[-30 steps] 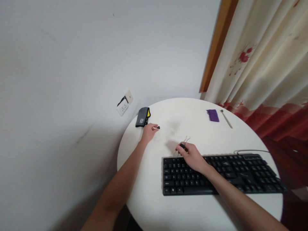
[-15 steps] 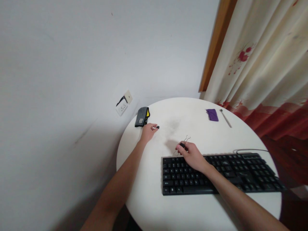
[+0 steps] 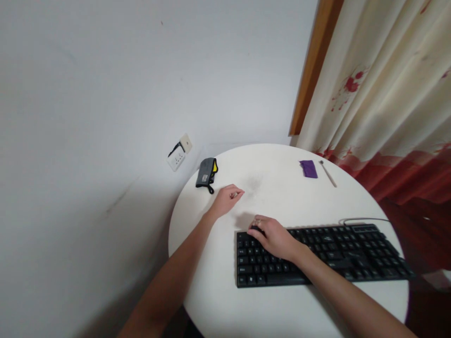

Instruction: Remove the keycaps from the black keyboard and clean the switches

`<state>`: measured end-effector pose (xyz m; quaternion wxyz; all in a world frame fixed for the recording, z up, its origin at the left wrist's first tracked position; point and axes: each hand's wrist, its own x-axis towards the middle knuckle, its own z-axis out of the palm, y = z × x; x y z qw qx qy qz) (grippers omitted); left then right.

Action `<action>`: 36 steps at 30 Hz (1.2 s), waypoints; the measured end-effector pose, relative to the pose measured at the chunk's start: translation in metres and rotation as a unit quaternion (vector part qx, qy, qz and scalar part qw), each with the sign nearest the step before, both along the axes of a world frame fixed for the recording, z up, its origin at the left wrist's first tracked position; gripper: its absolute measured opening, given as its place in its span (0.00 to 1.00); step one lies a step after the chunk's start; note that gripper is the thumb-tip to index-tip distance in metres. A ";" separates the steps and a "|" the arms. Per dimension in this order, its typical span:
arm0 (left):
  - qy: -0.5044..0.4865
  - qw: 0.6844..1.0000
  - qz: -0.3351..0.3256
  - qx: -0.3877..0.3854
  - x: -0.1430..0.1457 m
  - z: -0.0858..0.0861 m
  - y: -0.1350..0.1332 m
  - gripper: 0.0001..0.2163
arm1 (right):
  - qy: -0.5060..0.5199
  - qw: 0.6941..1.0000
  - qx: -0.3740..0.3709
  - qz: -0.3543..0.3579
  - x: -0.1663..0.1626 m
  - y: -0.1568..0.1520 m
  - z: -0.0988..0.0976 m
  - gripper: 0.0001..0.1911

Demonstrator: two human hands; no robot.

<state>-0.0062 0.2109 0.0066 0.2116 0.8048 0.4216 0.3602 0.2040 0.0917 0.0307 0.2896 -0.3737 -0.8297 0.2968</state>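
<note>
My left hand (image 3: 227, 199) is closed in a pinch above the white table, just right of a grey pouch. What lies between its fingertips, if anything, is hidden. My right hand (image 3: 269, 234) rests over the upper left keys of a black keyboard (image 3: 289, 279), its fingers wrapped round a wire keycap puller (image 3: 258, 228). Only part of the puller's black body and a bit of wire show. The fingers hide its ends, so I cannot tell whether it touches a key.
The grey pouch (image 3: 205, 173) with yellow inside and a black loop lies at the table's (image 3: 282, 164) left edge. A purple cloth (image 3: 309, 169) and a thin brush-like stick (image 3: 328, 173) lie at the far right. Behind are a wall socket (image 3: 176, 158) and a curtain (image 3: 369, 112).
My left hand has moved right, away from the pouch; the small black piece at its fingertips no longer shows. My right hand has shifted left and down onto the keyboard, the puller's wires now mostly hidden.
</note>
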 end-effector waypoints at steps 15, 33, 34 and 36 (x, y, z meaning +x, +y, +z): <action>0.006 0.964 -0.199 -0.176 0.018 0.019 -0.031 0.11 | 0.225 0.932 -0.156 -0.236 0.001 0.020 -0.020 0.24; 0.064 0.973 -0.206 0.082 0.044 0.015 -0.046 0.09 | 0.278 0.902 -0.117 -0.310 0.011 0.028 -0.025 0.25; 0.073 0.972 -0.205 0.092 0.044 0.016 -0.047 0.09 | 0.276 0.902 -0.116 -0.312 0.012 0.028 -0.024 0.25; 0.086 0.972 -0.197 0.098 0.046 0.017 -0.049 0.09 | 0.265 0.905 -0.114 -0.314 0.012 0.028 -0.023 0.24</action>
